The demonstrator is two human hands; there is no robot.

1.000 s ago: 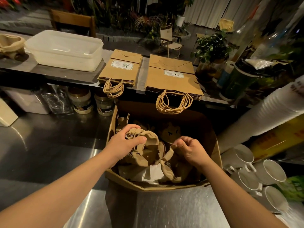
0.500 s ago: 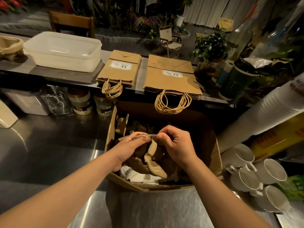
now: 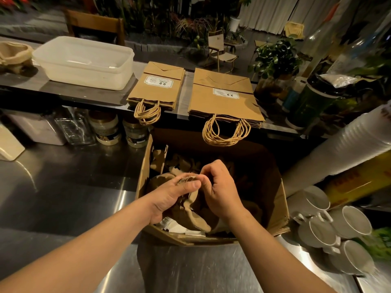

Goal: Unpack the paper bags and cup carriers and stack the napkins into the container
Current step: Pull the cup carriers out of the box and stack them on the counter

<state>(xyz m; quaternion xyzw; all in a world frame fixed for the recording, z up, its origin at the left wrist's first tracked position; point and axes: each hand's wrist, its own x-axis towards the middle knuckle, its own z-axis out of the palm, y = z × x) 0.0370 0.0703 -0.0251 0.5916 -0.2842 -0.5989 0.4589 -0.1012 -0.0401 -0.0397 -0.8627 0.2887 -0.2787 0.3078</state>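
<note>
Two hands are shown above an open cardboard box [image 3: 277, 210] that stands on a steel tabletop [image 3: 63, 187]. A bundle of brown cup carriers [image 3: 190, 210] is held over the box interior, partly hidden by the hands. The left hand [image 3: 171, 197] is curled round the upper edge of the bundle, with the thumb pressed over the stacked edges. The right hand [image 3: 220, 191] is brought against it, fingers bent and pinching the same upper edge. More brown carriers and some white paper [image 3: 175, 226] are seen deeper in the box. Two stacks of flat paper bags are laid on the raised shelf [image 3: 84, 96] behind the box: a smaller stack [image 3: 156, 89] to the left and a larger stack [image 3: 224, 98] to the right, their twisted handles hanging over the shelf edge. A translucent white container [image 3: 84, 62] is placed further left on the same shelf, well apart from the hands. White mugs [image 3: 330, 229] are grouped at the right of the box, beside a sleeve of white cups [image 3: 349, 149].
</note>
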